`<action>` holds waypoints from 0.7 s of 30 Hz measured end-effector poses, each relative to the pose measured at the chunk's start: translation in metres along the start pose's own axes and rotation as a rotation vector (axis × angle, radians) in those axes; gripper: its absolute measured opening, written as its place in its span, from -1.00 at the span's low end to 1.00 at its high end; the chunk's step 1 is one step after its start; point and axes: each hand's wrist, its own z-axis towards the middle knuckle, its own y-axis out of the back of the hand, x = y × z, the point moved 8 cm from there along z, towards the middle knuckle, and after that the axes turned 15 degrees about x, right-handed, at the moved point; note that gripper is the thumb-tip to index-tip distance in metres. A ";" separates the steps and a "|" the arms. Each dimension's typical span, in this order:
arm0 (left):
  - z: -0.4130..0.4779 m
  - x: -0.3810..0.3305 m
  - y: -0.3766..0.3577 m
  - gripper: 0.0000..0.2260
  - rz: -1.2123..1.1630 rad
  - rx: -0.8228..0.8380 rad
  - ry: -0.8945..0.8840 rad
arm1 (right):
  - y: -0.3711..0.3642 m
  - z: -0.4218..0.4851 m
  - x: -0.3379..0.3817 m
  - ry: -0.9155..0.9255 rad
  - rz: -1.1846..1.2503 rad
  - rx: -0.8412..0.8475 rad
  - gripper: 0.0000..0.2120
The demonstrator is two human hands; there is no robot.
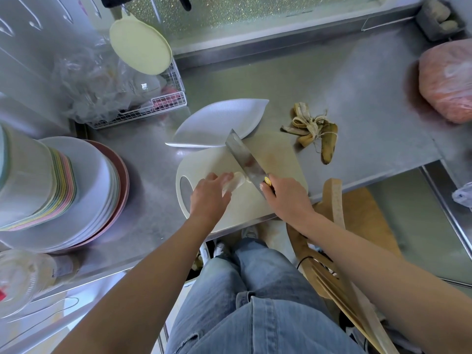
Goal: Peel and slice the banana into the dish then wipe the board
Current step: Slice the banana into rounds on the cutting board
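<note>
A peeled pale banana (236, 183) lies on the cream cutting board (275, 159) at the counter's front edge. My left hand (210, 195) holds the banana down, fingers curled over its left part. My right hand (286, 198) grips the handle of a wide cleaver (245, 157), whose blade stands across the banana's right end. A white leaf-shaped dish (219, 123) sits just behind the board, nothing in it. The brown-spotted banana peel (314, 134) lies on the steel counter to the right of the dish.
Stacks of plates and bowls (63, 190) fill the left of the counter. A wire rack (153, 106) with bags stands behind them. A pink bag (447, 80) sits at far right. Wooden boards (337, 226) lean below the counter edge.
</note>
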 end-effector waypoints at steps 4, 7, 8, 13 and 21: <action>0.001 0.001 -0.001 -0.61 0.000 0.006 0.004 | -0.001 0.001 0.002 0.006 -0.019 0.042 -0.79; 0.001 0.000 -0.001 -0.62 -0.001 0.004 0.004 | -0.003 0.001 0.002 0.011 -0.020 0.045 -0.79; 0.001 0.000 -0.001 -0.61 0.002 0.002 0.002 | -0.003 0.001 0.002 0.011 -0.013 0.049 -0.78; 0.001 0.000 -0.001 -0.61 0.004 -0.003 0.003 | -0.010 0.004 0.000 -0.006 0.002 0.079 -0.77; 0.001 0.000 -0.001 -0.62 0.007 -0.002 0.014 | -0.024 0.006 -0.004 -0.032 -0.006 0.102 -0.76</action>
